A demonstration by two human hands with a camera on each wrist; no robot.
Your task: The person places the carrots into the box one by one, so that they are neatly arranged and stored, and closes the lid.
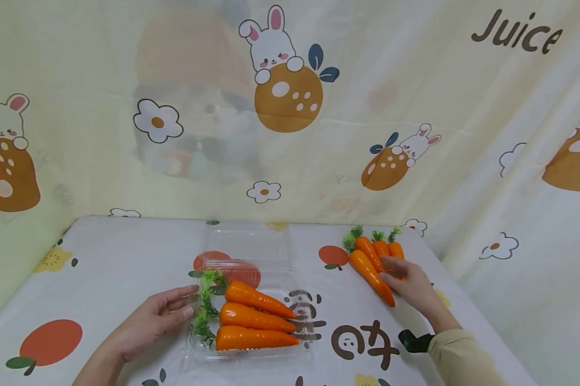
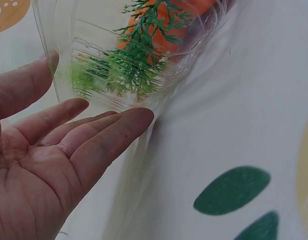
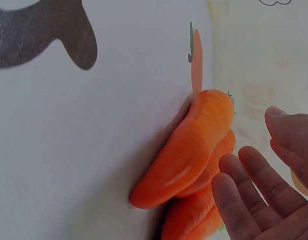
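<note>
A clear plastic clamshell box point(image 1: 304, 348) with its lid point(image 1: 251, 241) folded back holds three orange carrots point(image 1: 256, 320), their green tops pointing left. At the box's left side is my left hand point(image 1: 157, 321), fingers extended. In the left wrist view, those fingers point(image 2: 113, 132) lie at the ribbed wall, with no firm grip visible. My right hand point(image 1: 408, 281) hovers at a bunch of several carrots point(image 1: 367, 273) on the right of the table. The right wrist view shows its fingers point(image 3: 234, 200) spread and relaxed beside the carrots point(image 3: 189, 155), holding nothing.
A white printed cloth point(image 1: 126, 241) covers the table. Behind it hangs a cream curtain point(image 1: 198, 177) with rabbit and flower prints, and another side of it closes in on the right. A black strap-like piece point(image 1: 415, 341) sits at my right wrist.
</note>
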